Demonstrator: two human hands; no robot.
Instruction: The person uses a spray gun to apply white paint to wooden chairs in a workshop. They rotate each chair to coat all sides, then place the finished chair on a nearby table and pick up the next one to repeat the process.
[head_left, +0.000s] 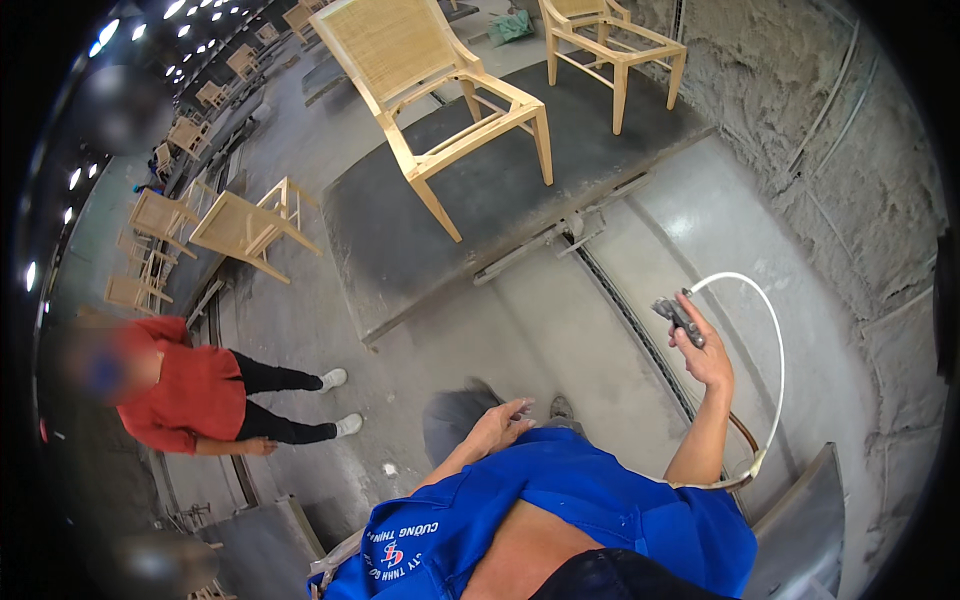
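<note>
One small grey spray gun (pixel 679 318) sits at about 3 o'clock in the view, with the right hand (pixel 706 352) clamped around its grip. A white hose (pixel 774 340) curves from it down to 5 o'clock. The left hand (pixel 497 424) is near the blue shirt (pixel 580 500), fingers loosely apart, holding nothing. At 12 o'clock a wooden chair (pixel 440 90) stands on a dark platform (pixel 480 215). At 9 o'clock stands a person in red (pixel 190 395).

One head-worn fisheye view, looking steeply down past the blue jacket (pixel 560 500). Fingers of the right hand (pixel 705 355) sit close, right of centre; beyond those fingers the chair (pixel 440 100) stands farther off, edges bending toward the rim.
</note>
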